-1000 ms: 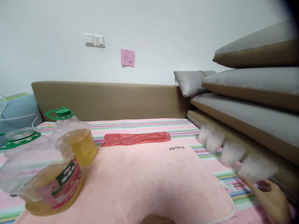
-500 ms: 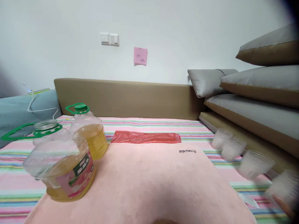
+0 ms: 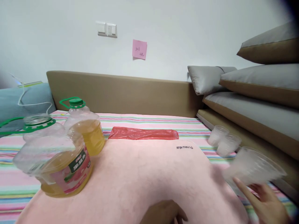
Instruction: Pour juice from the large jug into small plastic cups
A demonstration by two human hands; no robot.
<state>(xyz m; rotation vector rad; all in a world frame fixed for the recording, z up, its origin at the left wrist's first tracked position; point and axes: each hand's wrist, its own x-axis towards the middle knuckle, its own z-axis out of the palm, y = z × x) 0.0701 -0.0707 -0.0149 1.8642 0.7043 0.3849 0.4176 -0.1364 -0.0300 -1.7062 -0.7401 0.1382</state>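
In my right hand (image 3: 268,202) is a clear, ribbed plastic cup (image 3: 257,166), tipped over to one side and blurred by motion; whether it is one cup or a nested stack I cannot tell. Behind it two similar cups (image 3: 226,144) stand upright on the striped sheet. My left hand (image 3: 163,213) comes in at the bottom middle, above the pink cushion (image 3: 140,177), fingers loosely bent and holding nothing visible. On the left stand two big juice bottles: the near one (image 3: 67,174) has no cap and a pink label, and the far one (image 3: 92,137) wears a green cap.
A folded red plastic bag (image 3: 143,133) lies past the cushion. Grey-brown cushions (image 3: 261,102) are piled along the right side. A brown headboard (image 3: 126,95) runs along the back, and a blue cushion with a white cable (image 3: 32,104) sits at far left.
My right hand has moved left and inward from the right edge, bringing a cup up off the sheet. My left hand has come into view at the bottom. The view has shifted slightly.
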